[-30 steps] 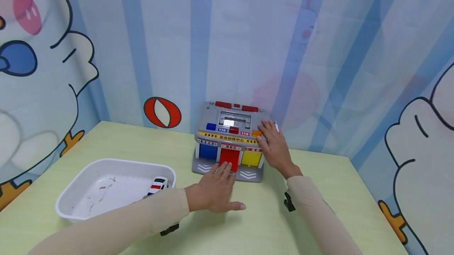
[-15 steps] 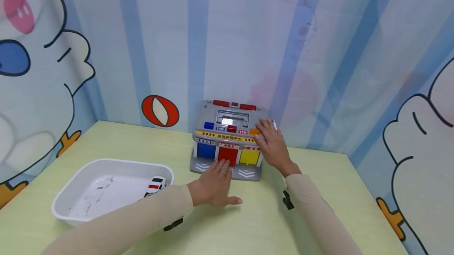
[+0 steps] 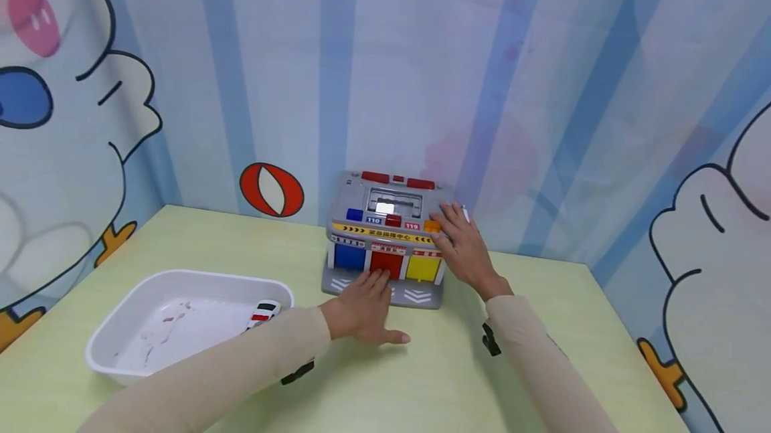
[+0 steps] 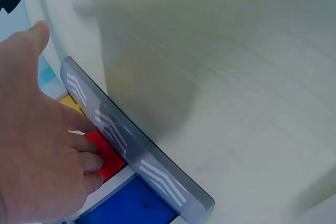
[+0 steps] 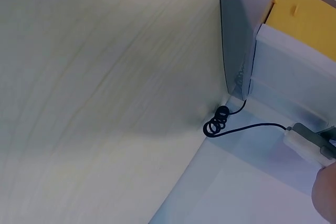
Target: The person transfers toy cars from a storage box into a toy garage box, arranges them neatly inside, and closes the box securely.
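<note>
A grey toy garage (image 3: 345, 202) stands at the back of the table, with a blue door (image 3: 349, 257), a red door (image 3: 385, 263) and a yellow door (image 3: 423, 268). My left hand (image 3: 364, 307) has its fingers extended against the red door, thumb out to the side. In the left wrist view those fingertips lie on the red door (image 4: 110, 160), over the grey ramp (image 4: 113, 129). My right hand (image 3: 465, 251) rests, fingers extended, on the roof's right corner beside the orange button (image 3: 432, 225). Only a bit of that hand (image 5: 326, 195) enters the right wrist view.
A white tray (image 3: 199, 274) sits at the left, holding a white toy car (image 3: 264, 312) partly hidden by my left sleeve. A coiled black cord (image 5: 216, 124) runs from the garage's side to a white and grey piece (image 5: 311, 144). A printed curtain (image 3: 391, 71) hangs behind.
My left hand has moved slightly forward, pushing the red door's lower edge inward from over the ramp until it lines up with the other doors. The right hand has stayed on the roof corner.
</note>
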### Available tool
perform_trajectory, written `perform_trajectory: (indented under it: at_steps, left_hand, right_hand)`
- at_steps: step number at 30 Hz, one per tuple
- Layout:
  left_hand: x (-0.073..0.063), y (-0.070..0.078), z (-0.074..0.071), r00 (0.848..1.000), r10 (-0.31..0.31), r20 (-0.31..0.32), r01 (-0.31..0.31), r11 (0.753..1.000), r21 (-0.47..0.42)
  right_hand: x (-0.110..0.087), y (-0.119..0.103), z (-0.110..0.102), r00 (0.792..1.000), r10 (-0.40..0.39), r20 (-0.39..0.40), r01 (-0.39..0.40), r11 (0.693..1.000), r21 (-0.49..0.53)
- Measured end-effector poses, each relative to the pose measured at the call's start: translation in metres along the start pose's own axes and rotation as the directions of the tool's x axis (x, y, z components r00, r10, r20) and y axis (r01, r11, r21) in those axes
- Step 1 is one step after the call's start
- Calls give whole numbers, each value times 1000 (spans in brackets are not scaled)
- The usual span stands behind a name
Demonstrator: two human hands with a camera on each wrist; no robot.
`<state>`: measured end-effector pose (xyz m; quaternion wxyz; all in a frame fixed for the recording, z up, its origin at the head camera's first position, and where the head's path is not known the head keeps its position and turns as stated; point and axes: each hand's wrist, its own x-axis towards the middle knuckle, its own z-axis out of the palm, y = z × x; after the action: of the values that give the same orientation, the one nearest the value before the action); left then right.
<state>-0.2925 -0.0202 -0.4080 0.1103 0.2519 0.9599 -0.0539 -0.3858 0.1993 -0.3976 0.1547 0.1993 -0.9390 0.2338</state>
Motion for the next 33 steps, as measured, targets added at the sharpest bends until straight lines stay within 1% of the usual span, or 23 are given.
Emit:
perform_trajectory:
  at_steps: [6, 13, 18, 25, 28, 33]
  left_hand:
    - [4, -2, -1, 1000, 1, 7, -1, 1000, -20]
    - [7, -4, 1, 999, 24, 32, -24, 1000, 4]
    - [9, -6, 0, 999, 39, 24, -39, 999, 23]
    - [10, -8, -1, 999, 49, 11, -50, 998, 39]
    - [10, -9, 0, 998, 55, 5, -56, 998, 38]
    - [9, -9, 1, 998, 67, 19, -67, 998, 11]
  right_hand:
    - [-1, 0, -2, 1000, -18, -7, 18, 999, 31]
    - [-2, 2, 0, 1000, -19, 0, 19, 1000, 21]
    - [-1, 2, 0, 1000, -22, -13, 23, 999, 41]
    - [0, 2, -2, 999, -38, -26, 39, 998, 39]
    - [0, 1, -2, 998, -43, -38, 44, 998, 49]
    - [-2, 2, 0, 999, -32, -24, 33, 998, 44]
